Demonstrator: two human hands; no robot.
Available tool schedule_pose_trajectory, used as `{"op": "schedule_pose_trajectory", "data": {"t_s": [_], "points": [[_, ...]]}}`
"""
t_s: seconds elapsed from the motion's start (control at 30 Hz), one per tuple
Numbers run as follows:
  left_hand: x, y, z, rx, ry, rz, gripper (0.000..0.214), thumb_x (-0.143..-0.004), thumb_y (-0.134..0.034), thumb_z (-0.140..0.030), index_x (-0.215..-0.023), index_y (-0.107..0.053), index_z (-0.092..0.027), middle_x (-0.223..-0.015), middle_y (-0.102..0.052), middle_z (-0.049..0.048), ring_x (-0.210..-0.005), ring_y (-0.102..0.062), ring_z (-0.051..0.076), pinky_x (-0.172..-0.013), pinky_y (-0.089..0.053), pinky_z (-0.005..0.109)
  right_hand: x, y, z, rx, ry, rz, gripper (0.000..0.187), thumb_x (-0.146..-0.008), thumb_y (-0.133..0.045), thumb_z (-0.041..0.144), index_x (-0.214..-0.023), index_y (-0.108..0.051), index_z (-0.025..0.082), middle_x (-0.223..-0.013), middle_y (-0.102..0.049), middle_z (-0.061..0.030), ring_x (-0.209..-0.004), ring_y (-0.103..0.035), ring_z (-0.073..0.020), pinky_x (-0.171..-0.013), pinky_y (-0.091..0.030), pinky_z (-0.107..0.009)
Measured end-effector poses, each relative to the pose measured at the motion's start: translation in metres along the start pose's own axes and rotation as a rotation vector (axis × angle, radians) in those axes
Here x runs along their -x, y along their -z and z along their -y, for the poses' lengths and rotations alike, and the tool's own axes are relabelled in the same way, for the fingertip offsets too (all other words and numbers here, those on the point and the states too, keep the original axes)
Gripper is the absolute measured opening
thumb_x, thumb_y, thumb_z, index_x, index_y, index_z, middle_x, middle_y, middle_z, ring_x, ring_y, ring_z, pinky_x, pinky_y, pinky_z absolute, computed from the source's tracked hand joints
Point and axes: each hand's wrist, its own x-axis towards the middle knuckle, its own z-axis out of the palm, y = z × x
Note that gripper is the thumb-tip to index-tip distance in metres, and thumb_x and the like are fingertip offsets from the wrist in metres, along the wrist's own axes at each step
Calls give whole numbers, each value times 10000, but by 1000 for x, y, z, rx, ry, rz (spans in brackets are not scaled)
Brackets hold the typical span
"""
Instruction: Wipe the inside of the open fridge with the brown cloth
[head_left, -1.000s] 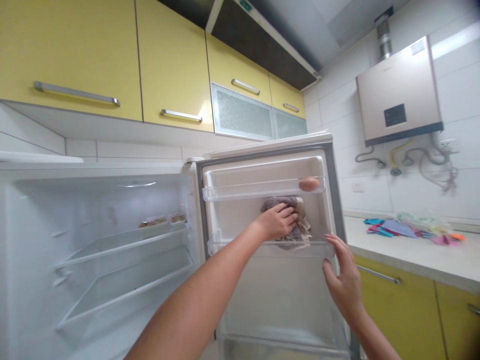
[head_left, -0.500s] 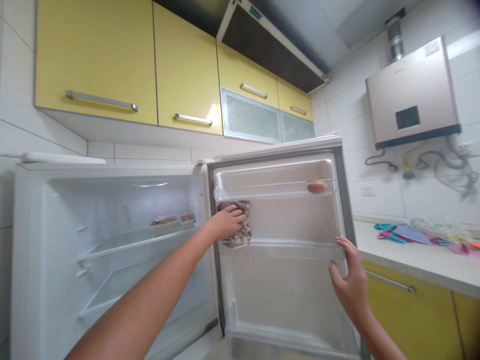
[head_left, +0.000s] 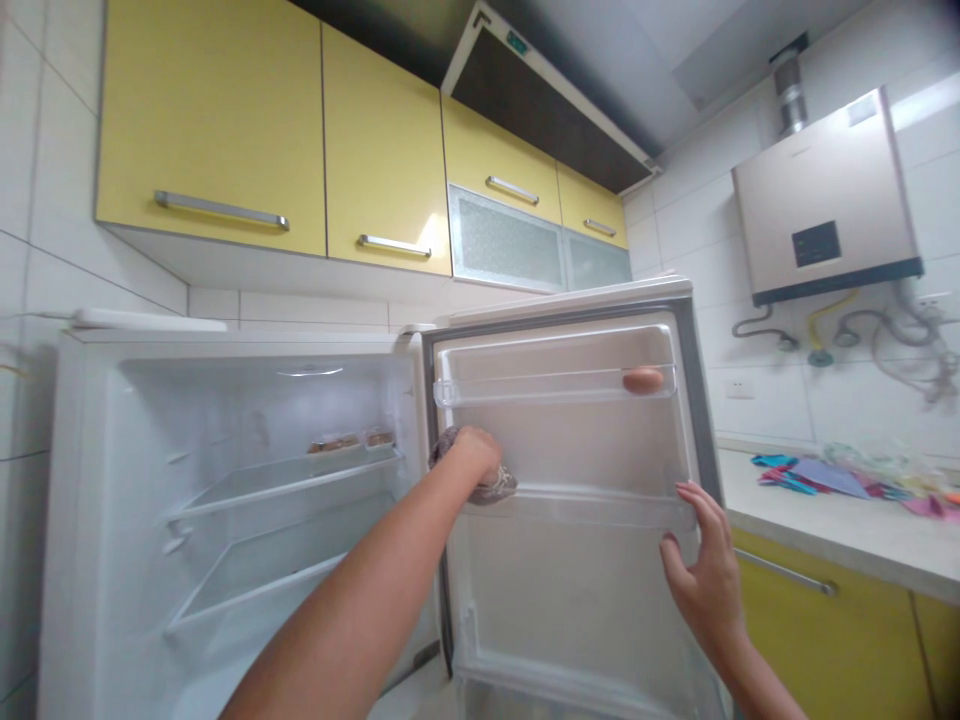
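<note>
- Your left hand [head_left: 478,456] is closed on a cloth [head_left: 496,490], which bunches up beneath it; most of your fingertips are hidden, so I cannot tell how each one grips.
- The cloth, grey-brown with paler marks, is at the hinge-side end of the middle rack [head_left: 600,508] on the open door [head_left: 570,580]. One fold shows to the left of your hand, and another sticks out below it by the rack's top edge.
- Your right hand [head_left: 709,575] is half open at the opposite end of that rack, by the door's free edge. Its thumb and fingers curve with a gap between them; I cannot tell how firmly they touch the door.
- Above your hands, the top rack [head_left: 540,388] carries an egg [head_left: 643,380] near its free end.
- Your left forearm crosses in front of the fridge [head_left: 82,500] and hides part of its lower shelving.
- Inside, two small packs [head_left: 336,443] sit towards the back, near the hinge-side end of the upper shelf [head_left: 255,486].
- To your right, past the door, the tabletop [head_left: 840,535] bears a heap of blue, purple and pink pieces [head_left: 829,476], with clear plastic [head_left: 862,457] behind them towards the back edge.
- A water heater [head_left: 832,190] hangs on the wall above that tabletop.
</note>
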Motion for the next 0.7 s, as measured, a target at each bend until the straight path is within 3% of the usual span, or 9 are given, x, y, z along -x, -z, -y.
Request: {"op": "schedule_pose_trajectory", "data": {"t_s": [0.13,0.23,0.37,0.53,0.7], "points": [[5,11,-3,196,55,146,182,-394,-720,-85,-444,-618,-227,-547,-685,76,-647,-667,304,-759,-530,468,0,0,3,-10,-4,-5,518,-845,-536,227,-1358,-464,221,-1360,-543,-144,-1333,-490,-326,-1132,-378,-607],[15,13,-11,413,50,141,181,-431,-696,-105,-552,-694,-239,-519,-657,3,-549,-598,220,-692,-517,391,0,0,4,-7,-11,-11,523,-849,-537,236,-1365,-457,218,-1365,-536,-147,-1331,-488,-329,-1130,-375,-613],[16,-2,-36,754,75,50,142,-492,-706,-172,-632,-712,-194,-609,-685,0,-612,-608,195,-704,-515,348,2,0,3,16,25,-2,541,-851,-534,220,-1385,-441,224,-1364,-536,-146,-1341,-482,-327,-1126,-385,-606],[17,-22,-76,1187,182,-139,271,-650,-655,-290,-890,-716,-178,-820,-743,26,-756,-667,182,-759,-535,329,3,2,-6,49,65,32,552,-859,-527,213,-1402,-432,235,-1377,-539,-142,-1355,-481,-325,-1122,-400,-580],[31,-19,-79,1426,311,-301,253,-629,-691,-277,-851,-698,-156,-768,-731,42,-713,-674,179,-696,-530,309,2,7,-11,50,75,60,560,-846,-517,198,-1399,-441,241,-1389,-545,-131,-1352,-492,-319,-1114,-413,-551]]}}
